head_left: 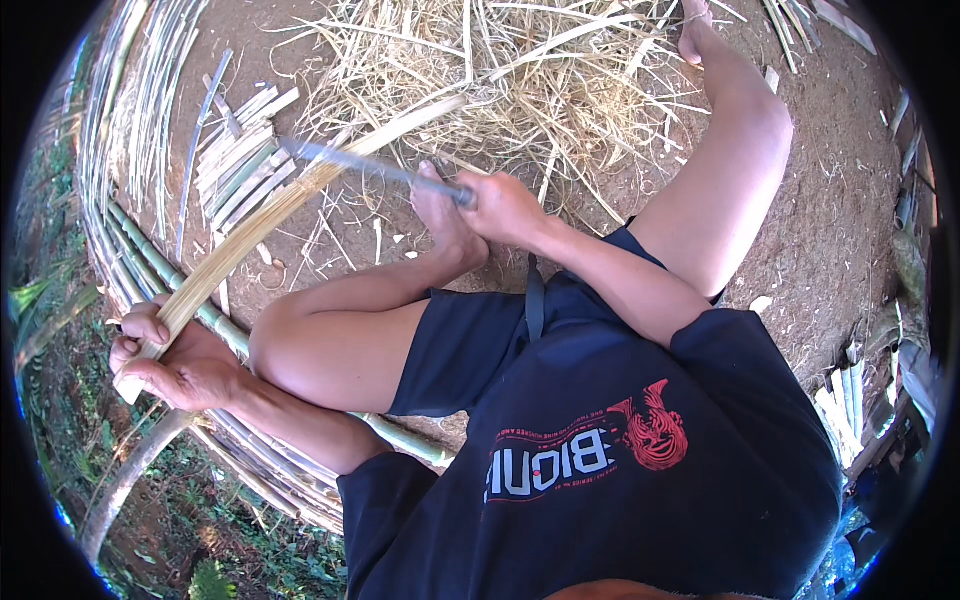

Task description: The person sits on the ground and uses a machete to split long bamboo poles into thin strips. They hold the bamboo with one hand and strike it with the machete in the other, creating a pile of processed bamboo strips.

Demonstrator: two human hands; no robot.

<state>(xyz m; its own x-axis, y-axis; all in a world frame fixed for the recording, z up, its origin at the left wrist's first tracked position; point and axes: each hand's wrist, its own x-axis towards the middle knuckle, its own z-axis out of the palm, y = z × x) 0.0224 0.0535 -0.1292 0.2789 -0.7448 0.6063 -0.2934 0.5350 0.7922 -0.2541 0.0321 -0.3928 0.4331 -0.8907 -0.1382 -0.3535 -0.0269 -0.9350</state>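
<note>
My left hand is closed around the near end of a long, pale split bamboo strip. The strip slants up and to the right, its far end lying over the straw-like shavings. In my right hand, closed in a fist, is the handle of a long-bladed knife. Its blade points left and crosses the strip in its far half, slightly blurred. Whether the edge touches the strip I cannot tell. My bare foot rests on the ground just below the blade.
A heap of thin shavings covers the ground ahead. Short split pieces lie left of it. Long bamboo strips and green poles curve along the left side. More pale offcuts lie at the right.
</note>
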